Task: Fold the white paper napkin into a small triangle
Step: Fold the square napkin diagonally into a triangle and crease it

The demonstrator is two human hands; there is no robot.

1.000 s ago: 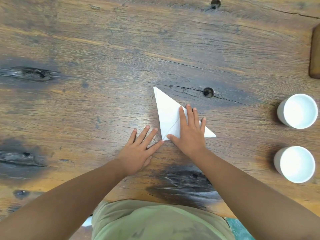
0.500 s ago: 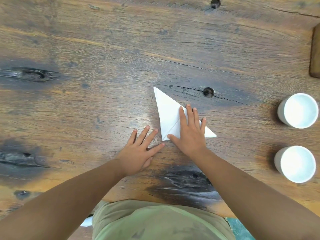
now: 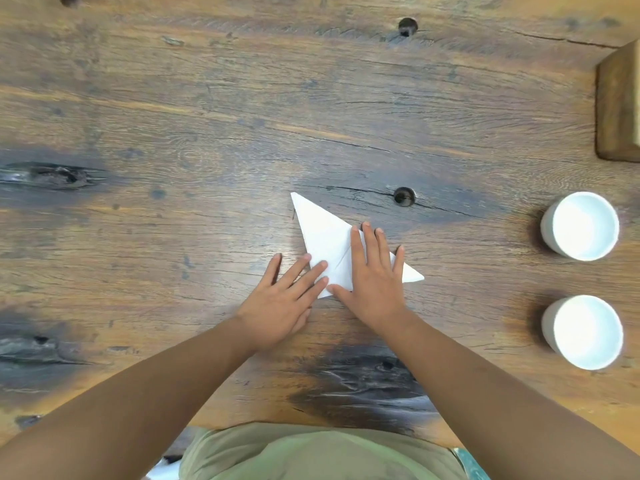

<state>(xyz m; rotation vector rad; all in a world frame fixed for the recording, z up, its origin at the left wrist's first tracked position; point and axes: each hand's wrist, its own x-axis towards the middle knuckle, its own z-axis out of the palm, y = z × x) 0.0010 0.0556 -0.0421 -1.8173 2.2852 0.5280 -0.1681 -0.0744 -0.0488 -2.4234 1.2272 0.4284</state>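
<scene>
The right hand (image 3: 375,282) is lying flat, fingers spread, on the folded napkin (image 3: 323,237); the left hand (image 3: 282,303), fingers likewise extended, is overlapping its near-left edge.

We see a worn wooden bench (image 3: 207,109) with dark knots and a long crack across its grain. At three o'clock stands a white cup (image 3: 580,225), and at four o'clock a second white cup (image 3: 583,331), the two near each other but apart. At two o'clock, a brown wooden block (image 3: 618,109) runs off the frame edge.
</scene>
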